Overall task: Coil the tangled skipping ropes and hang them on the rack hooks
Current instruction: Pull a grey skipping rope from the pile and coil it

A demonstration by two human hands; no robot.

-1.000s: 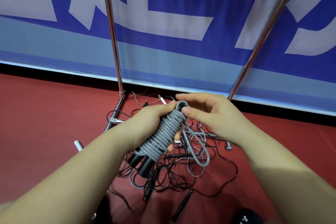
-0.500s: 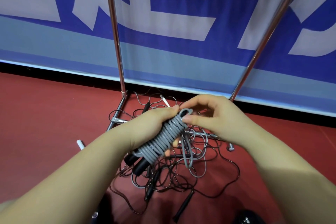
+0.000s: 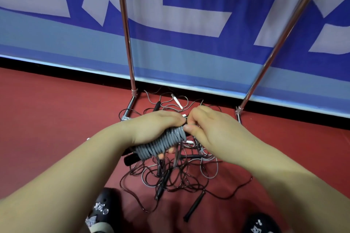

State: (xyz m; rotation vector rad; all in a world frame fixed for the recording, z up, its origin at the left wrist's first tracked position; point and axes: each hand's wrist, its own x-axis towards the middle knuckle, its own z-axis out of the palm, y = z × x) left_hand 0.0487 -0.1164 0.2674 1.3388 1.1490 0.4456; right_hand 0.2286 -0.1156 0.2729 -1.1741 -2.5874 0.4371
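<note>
I am holding the grey rope [image 3: 162, 143] wound tight round its own black handles [image 3: 132, 157], up in the air between my two hands, above the tangle of ropes [image 3: 180, 168] lying on the red floor [image 3: 56, 119]. My left hand [image 3: 151, 126] is gripping the middle of the bundle, fingers curled right round the wraps. My right hand [image 3: 206, 128] is pinching the top of the bundle, thumb pressing on the last turn, seemingly working the loose end in.

What I am worrying about: the end is not visibly tucked, so if my right thumb is slipping off, I judge the top turns will be springing loose and the winding unravelling. I also cannot tell whether a strand is trailing from the bundle down into the pile; if one is, lifting toward the rack would be dragging the thin dark ropes up with it.

The bundle's long axis is running on a slant, its handle end pointing down and to my left, toward me, and its wound top pointing up and to my right, toward the rack.

Beyond it, the rack's two metal poles [image 3: 126, 43] are rising from their feet on the floor in front of the blue banner [image 3: 189, 53]. The hooks are out of view. My shoes [image 3: 100, 212] are showing at the bottom edge.
</note>
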